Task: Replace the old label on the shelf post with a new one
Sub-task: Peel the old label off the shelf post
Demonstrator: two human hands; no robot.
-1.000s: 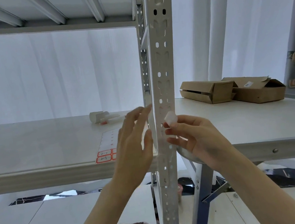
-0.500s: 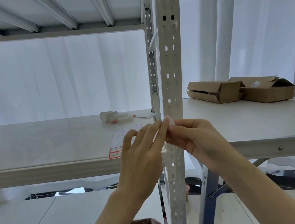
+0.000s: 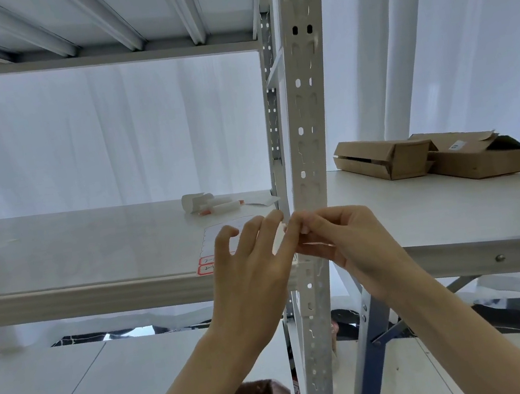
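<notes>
1. Shelf post (image 3: 308,143) — pale grey perforated metal upright, standing vertical and serving as the landmark for every entry below.
2. Left hand (image 3: 249,275) — reaching up just left of the post, fingers spread and half-curled, its index fingertip meeting the right hand's fingertips in front of the post; whether it is pinching anything, I cannot tell.
3. Right hand (image 3: 351,237) — reaching in just right of the post, fingers curled together toward the left hand at the post's front face; a grip is likely but cannot be confirmed.
4. Label (image 3: 279,239) — small whitish piece showing between the 2 hands, right at the post's left edge; old or new, I cannot tell.
5. Label sheet (image 3: 220,235) — white sheet with 2 red-bordered stickers at its near end, lying on the shelf board (image 3: 76,256) left of the post.
6. White rolls (image 3: 209,204) — lying on the same board, left of and behind the post.
7. 2 cardboard boxes (image 3: 430,156) — resting on the surface well right of the post.
</notes>
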